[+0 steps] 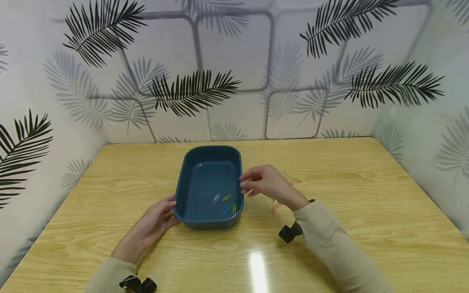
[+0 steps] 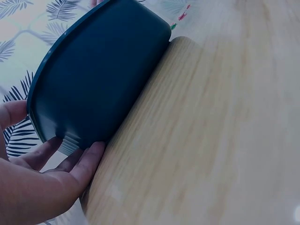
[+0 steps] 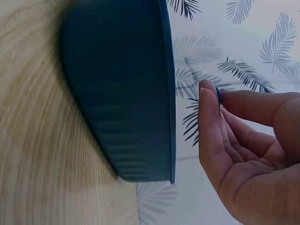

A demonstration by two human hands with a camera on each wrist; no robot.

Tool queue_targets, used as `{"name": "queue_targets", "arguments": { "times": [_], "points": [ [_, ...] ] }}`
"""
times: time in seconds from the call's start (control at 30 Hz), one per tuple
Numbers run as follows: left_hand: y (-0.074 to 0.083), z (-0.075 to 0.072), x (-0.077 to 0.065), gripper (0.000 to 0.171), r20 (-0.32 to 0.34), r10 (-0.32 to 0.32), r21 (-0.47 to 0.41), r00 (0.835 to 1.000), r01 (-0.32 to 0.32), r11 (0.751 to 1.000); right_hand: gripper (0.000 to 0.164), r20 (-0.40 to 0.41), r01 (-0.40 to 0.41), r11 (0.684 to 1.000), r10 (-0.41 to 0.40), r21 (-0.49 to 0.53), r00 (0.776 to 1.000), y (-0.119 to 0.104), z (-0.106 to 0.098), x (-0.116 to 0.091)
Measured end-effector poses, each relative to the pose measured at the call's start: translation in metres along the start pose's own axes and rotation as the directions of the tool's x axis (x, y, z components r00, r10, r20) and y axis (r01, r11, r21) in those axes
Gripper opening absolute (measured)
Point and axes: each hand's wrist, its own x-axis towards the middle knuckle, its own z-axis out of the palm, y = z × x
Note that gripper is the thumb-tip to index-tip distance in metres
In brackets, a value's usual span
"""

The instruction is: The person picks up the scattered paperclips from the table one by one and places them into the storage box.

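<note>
A dark blue plastic tray stands on the table with several paper clips lying inside near its front end, in white, yellow, green and blue. My left hand holds the tray's left side near the front corner; in the left wrist view the thumb is at the rim and the fingers lie against the outer wall. Beside the right rim, my right hand is raised. Its thumb and a finger pinch a small blue paper clip, mostly hidden by the fingertips.
More loose paper clips lie on the wooden table to the right of the tray, partly hidden behind the right hand and wrist. A patterned wall with leaf prints borders the table's back and sides.
</note>
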Motion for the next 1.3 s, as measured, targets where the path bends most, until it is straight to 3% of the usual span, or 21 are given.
{"name": "queue_targets", "arguments": {
  "times": [0.27,0.63,1.3],
  "points": [
    [-0.001,-0.001,-0.002,0.056,0.005,0.011,0.000,1.000,-0.011,1.000,0.019,0.033,0.008,0.998,-0.010,0.054,0.999,0.003,0.010,-0.002],
    [-0.004,-0.001,-0.003,0.058,0.008,0.020,0.015,1.000,-0.020,1.000,0.021,0.043,0.008,1.000,-0.009,0.023,0.999,0.008,0.015,-0.001],
    [-0.007,0.001,-0.002,0.053,-0.019,0.004,0.015,1.000,-0.004,1.000,0.021,0.007,0.014,0.999,-0.015,0.030,1.000,0.010,0.017,-0.002]
  ]
}}
